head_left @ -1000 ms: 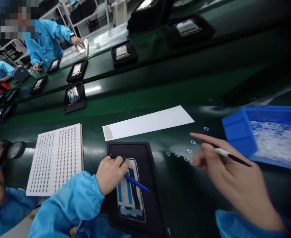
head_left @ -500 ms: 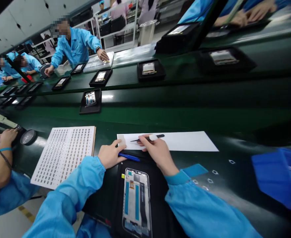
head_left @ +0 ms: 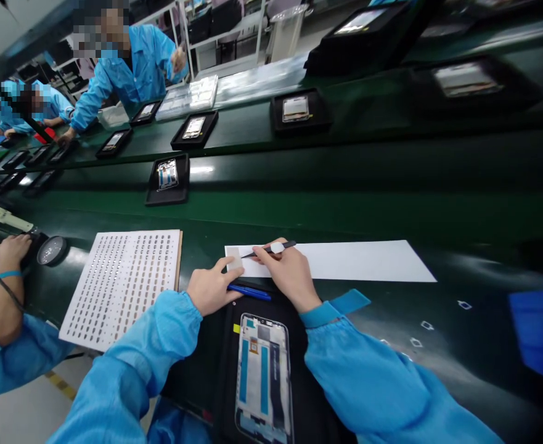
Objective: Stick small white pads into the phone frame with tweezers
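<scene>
Moved since a second ago: right hand (head_left: 289,276), then out beside the blue bin (head_left: 538,333), is now drawn in to the left end of the white paper strip (head_left: 359,260). The left hand (head_left: 212,290) has left the phone frame (head_left: 264,376) and sits at the same end of the strip. Against the half-second picture both hands are nearly unchanged.

1. Right hand: pinched on a black pointed tool (head_left: 271,248) with a white patch on its shaft. The tool lies low over the strip, tip towards the small grey tab (head_left: 234,256) at the strip's left end.
2. Left hand: loosely curled, forefinger laid at the grey tab, a blue pen (head_left: 251,291) tucked under its fingers and jutting rightward across the top edge of the black tray (head_left: 222,370).
3. Phone frame: flat in the black tray, just below both hands, untouched.
4. White perforated sheet (head_left: 123,283): left of the tray, flat on the green table.
5. Small white pieces (head_left: 464,304): scattered on the table to the right, between strip and bin.
6. Blue bin: far right, mostly cut off by the picture's edge (more so than before).
7. Co-worker's hand (head_left: 10,250): far left, wearing a blue wristband, beside a round black disc (head_left: 52,250).
8. Conveyor tray (head_left: 168,179): the nearest on the belt beyond, holding another frame.
9. Person in blue coat (head_left: 127,61): across the belt, one hand now raised off the clear trays.
</scene>
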{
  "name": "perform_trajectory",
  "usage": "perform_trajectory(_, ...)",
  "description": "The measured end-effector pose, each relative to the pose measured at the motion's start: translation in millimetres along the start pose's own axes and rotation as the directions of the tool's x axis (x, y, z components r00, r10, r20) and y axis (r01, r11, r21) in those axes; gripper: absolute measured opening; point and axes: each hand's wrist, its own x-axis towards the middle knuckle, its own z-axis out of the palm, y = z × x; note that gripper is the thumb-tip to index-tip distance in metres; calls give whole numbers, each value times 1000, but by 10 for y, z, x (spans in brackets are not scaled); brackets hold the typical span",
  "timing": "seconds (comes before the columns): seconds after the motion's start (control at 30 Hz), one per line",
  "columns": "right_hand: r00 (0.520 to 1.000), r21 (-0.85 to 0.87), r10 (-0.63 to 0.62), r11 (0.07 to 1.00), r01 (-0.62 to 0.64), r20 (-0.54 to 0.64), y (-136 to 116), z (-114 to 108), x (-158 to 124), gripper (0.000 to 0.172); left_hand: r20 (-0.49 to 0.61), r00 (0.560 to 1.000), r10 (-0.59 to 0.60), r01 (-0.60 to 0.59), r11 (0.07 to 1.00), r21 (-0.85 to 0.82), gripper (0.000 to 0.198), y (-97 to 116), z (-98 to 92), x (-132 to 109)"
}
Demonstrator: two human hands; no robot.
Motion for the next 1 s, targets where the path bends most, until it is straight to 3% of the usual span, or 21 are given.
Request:
perform_trajectory(0.13,999,96,-5,995,9,-43,-9,-13,35,31,-3,1000,2,-2,1000,14,48,-6,2,1)
perform_trajectory(0.23,989,179,-4,983,30,-146,-54,-140,-77,42,-2,1000,-3,3,1000,6,48,-21,13,-8)
perform_trajectory(0.37,977,180,19,983,20,-213,-68,-450,-558,40,-87,994,-59,45,987,-155,39,-31,4,-52)
perform_trajectory(0.47,987,-23,-7,1000,3,-159,-21,-610,-984,40,-185,978,-94,14,919,-394,27,27,-68,-80)
perform_trajectory(0.6,988,-178,-51,984,24,-147,64,-605,-1269,40,-20,998,60,-62,845,-531,26,203,-190,-44)
perform_trajectory(0.77,986,-230,-101,971,69,-130,118,-530,-1273,35,201,965,166,-67,903,-425,24,361,-227,76)
perform_trajectory(1.0,987,-295,-124,951,89,-101,170,-548,-1260,38,260,945,199,-95,927,-363,25,366,-218,142)
